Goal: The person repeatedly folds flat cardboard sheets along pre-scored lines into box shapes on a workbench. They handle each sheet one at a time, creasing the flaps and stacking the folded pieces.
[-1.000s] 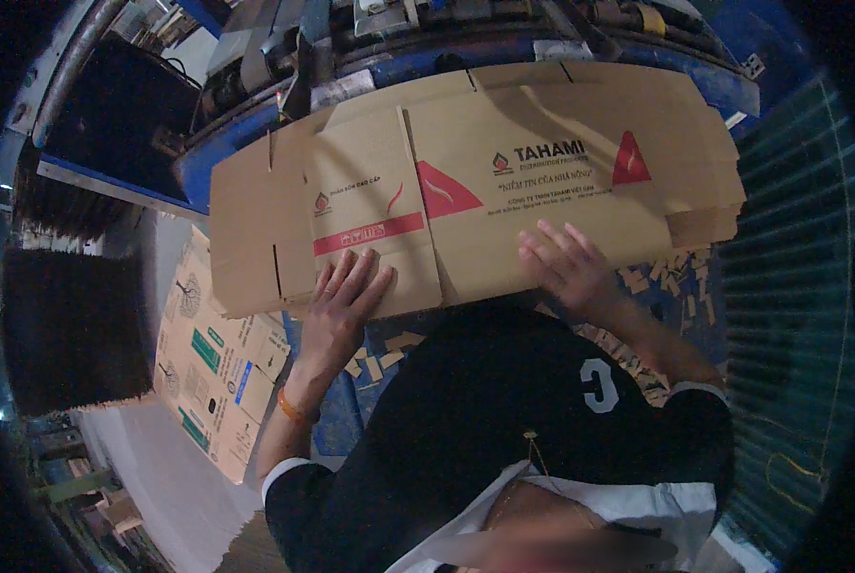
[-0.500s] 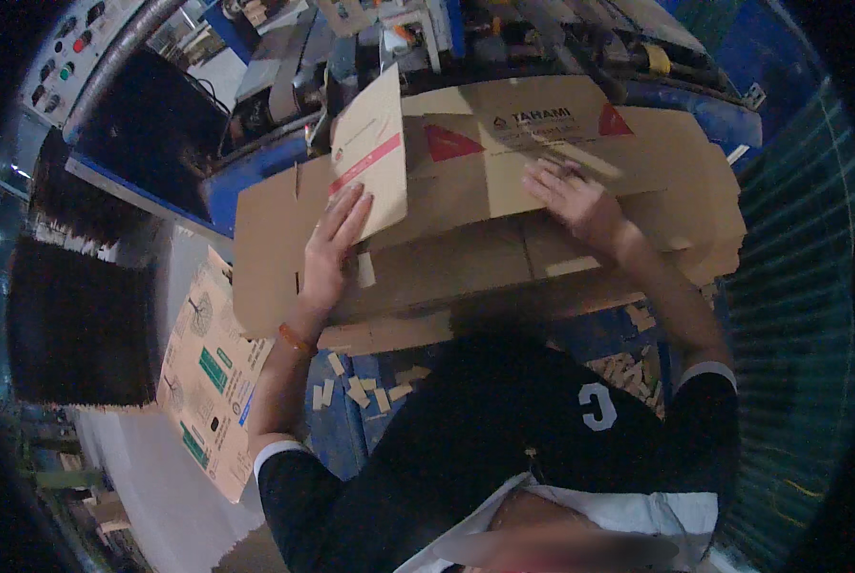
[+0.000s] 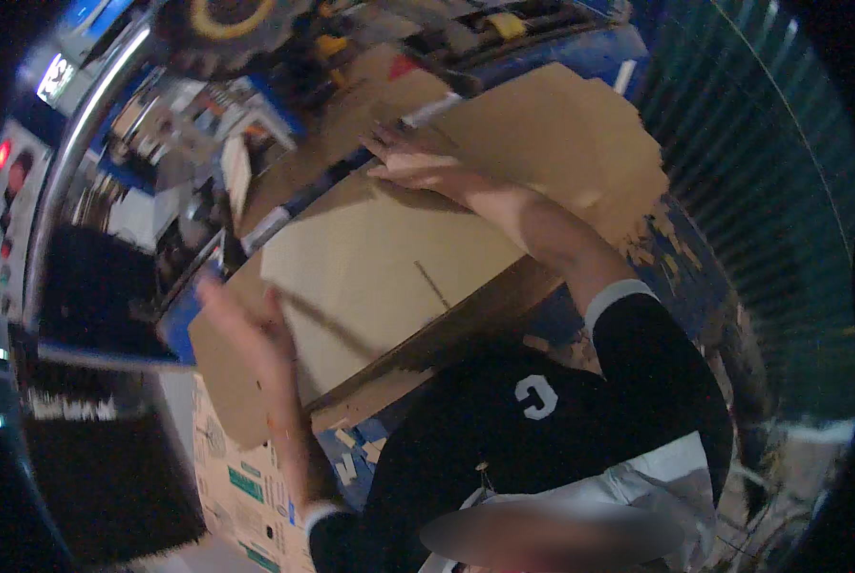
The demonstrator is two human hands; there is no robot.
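Note:
Brown cardboard sheets lie flat in front of me, the top one with a slot cut in its near edge. My right hand reaches across to their far side, fingers stretched out near a dark bar. Past that bar another cardboard piece with a red mark rests partly inside the machine. Over the left end of the sheets is my left hand, somewhat blurred, with thumb and fingers apart and nothing in it. Whether it touches the cardboard I cannot tell.
The machine with rollers and a large wheel spans the far side. A control panel stands at far left. Below left is a printed cardboard sheet. Cardboard scraps lie below; a green corrugated wall rises at right.
My view has turned left. The small folded-up flap has left my left hand, which is now spread. My right hand has moved to the far edge, and a marked piece now sits farther into the machine.

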